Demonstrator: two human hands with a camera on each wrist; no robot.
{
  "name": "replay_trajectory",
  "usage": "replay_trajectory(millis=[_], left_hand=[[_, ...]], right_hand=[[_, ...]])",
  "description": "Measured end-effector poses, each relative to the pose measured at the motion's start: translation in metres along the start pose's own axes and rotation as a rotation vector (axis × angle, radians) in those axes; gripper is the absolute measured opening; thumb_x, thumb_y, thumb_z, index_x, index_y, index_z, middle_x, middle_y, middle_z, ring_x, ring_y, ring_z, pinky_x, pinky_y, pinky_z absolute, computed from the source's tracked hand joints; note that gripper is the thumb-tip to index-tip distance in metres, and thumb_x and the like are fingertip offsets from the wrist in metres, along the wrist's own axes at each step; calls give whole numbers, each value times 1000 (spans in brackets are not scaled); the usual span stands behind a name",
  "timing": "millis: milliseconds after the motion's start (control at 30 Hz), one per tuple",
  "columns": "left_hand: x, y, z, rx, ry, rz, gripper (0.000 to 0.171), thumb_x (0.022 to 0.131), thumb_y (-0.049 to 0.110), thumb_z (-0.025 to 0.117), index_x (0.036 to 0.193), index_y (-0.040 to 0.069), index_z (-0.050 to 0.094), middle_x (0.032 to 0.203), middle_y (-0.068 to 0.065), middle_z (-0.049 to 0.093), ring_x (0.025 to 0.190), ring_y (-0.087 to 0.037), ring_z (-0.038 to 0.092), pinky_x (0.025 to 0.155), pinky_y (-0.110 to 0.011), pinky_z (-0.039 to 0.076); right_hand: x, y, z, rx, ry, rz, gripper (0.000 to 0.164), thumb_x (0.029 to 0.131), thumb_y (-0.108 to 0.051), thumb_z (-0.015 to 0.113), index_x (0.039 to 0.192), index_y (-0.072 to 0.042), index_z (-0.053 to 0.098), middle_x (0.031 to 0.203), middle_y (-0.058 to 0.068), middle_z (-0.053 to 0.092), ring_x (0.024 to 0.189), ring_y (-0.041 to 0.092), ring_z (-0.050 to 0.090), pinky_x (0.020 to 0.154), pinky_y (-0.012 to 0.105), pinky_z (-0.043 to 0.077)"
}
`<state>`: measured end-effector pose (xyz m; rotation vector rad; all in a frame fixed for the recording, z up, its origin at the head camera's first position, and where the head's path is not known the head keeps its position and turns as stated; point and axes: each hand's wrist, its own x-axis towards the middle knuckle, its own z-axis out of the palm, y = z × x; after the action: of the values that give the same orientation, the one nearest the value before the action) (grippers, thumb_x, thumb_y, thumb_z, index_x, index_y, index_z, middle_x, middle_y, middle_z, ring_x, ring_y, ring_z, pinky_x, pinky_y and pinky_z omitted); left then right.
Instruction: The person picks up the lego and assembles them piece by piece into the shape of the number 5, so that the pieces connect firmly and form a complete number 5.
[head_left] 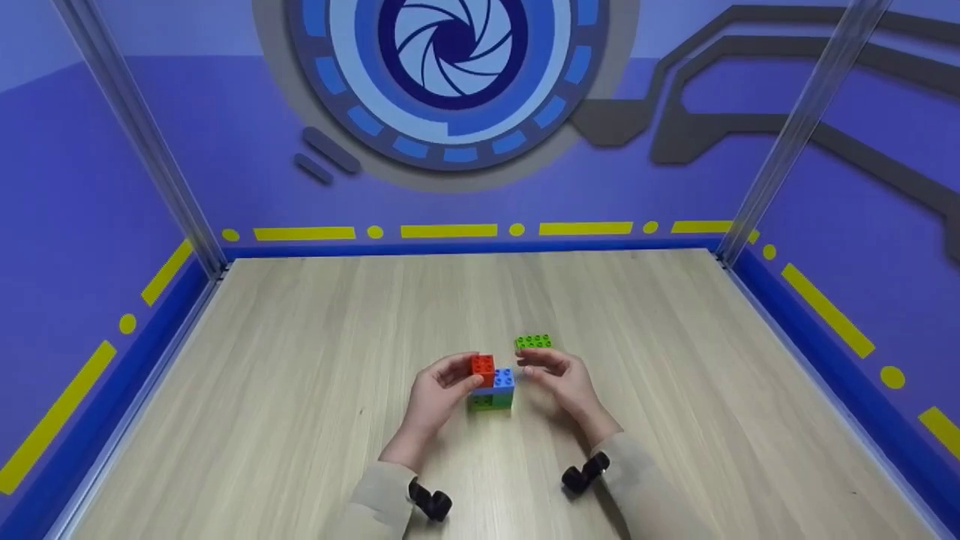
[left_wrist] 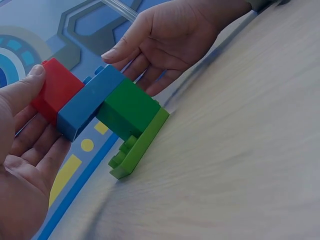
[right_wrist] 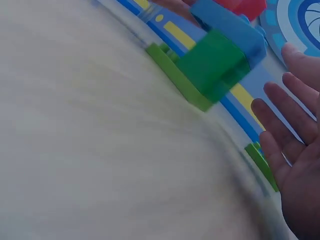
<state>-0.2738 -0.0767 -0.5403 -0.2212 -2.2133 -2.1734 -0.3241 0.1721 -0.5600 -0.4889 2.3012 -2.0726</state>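
A brick stack stands on the wooden table (head_left: pixel 300 420): a red brick (head_left: pixel 482 367) on a blue brick (head_left: pixel 502 379), over a dark green brick (head_left: pixel 491 401) on a light green plate (left_wrist: pixel 137 147). My left hand (head_left: pixel 463 373) pinches the red brick (left_wrist: pixel 57 90), thumb on one side and fingers on the other. My right hand (head_left: pixel 534 366) hovers just right of the blue brick (left_wrist: pixel 87 102), fingers straight and holding nothing. A loose green plate (head_left: pixel 533 342) lies just beyond the right hand.
Blue walls with yellow markings (head_left: pixel 450 231) enclose the table on three sides. Two clear posts (head_left: pixel 787 142) rise at the back corners. The loose green plate (right_wrist: pixel 260 162) also shows beside the right palm (right_wrist: pixel 295 150).
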Motion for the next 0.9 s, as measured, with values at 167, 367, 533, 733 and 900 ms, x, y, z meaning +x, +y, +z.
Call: replay_trajectory(millis=[167,367,533,733,900], left_hand=[[0,0,0,3,-3,8,45,91,22,79,132,7,67,132,-14,70,123,-26,66,101,-21,55],[1,-1,0,-3,-5,3,46,91,22,80,133,8,67,132,-13,70,123,-25,66,101,-21,55],[1,-1,-1,-16,-7,-6,47,91,23,80,133,7,67,132,-14,70,124,-25,66,101,-21,55],[0,-1,-1,-12,-12,3,47,91,24,80,133,7,67,132,-14,70,124,-25,66,102,-21,55],[0,-1,0,-6,-7,-1,47,91,24,80,133,7,67,132,-13,70,124,-25,66,101,-21,55]], right_hand=[[12,2,-15,-8,50,15,37,91,-2,76,127,0,69,131,21,70,122,36,67,98,21,56],[22,6,-31,-30,96,30,39,89,5,75,127,-2,70,133,18,70,125,37,64,109,44,53],[32,8,-39,-57,111,33,42,87,5,76,128,0,69,135,20,68,128,36,62,111,49,51],[41,9,-44,-151,94,102,48,87,5,75,134,-2,65,140,21,64,134,35,59,114,50,48],[49,13,-45,-232,81,123,51,85,6,76,134,1,64,139,21,65,134,36,58,117,51,45]])
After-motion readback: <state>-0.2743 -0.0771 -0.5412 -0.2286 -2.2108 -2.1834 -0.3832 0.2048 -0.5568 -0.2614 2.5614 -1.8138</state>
